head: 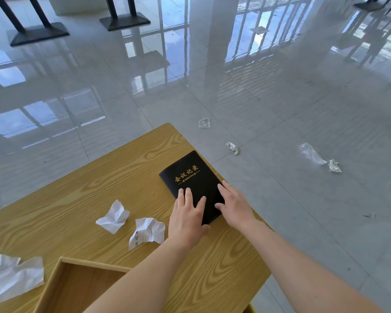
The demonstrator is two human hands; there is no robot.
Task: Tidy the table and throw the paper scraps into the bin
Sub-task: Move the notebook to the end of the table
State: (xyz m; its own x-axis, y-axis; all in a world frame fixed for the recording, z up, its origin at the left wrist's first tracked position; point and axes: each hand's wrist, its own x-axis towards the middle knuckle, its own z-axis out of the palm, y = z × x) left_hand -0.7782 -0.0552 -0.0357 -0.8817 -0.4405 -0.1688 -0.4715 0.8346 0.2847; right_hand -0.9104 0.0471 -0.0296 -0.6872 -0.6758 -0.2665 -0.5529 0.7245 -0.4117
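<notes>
A black notebook (193, 177) with gold lettering lies closed near the right edge of the wooden table (77, 190). My left hand (186, 216) rests flat on its lower left part, fingers spread. My right hand (234, 205) lies flat on its lower right corner. Neither hand grips anything. Two crumpled white paper scraps (113, 218) (148, 231) lie on the table left of my left hand. A larger crumpled sheet (9, 274) sits at the table's left edge.
A shallow wooden tray (61, 269) stands at the table's near edge, partly hidden by my left forearm. Crumpled scraps (232, 147) (334, 166) and clear plastic bits (312, 153) (204, 123) litter the glossy tiled floor to the right. Black table bases (37, 33) stand far back. No bin is visible.
</notes>
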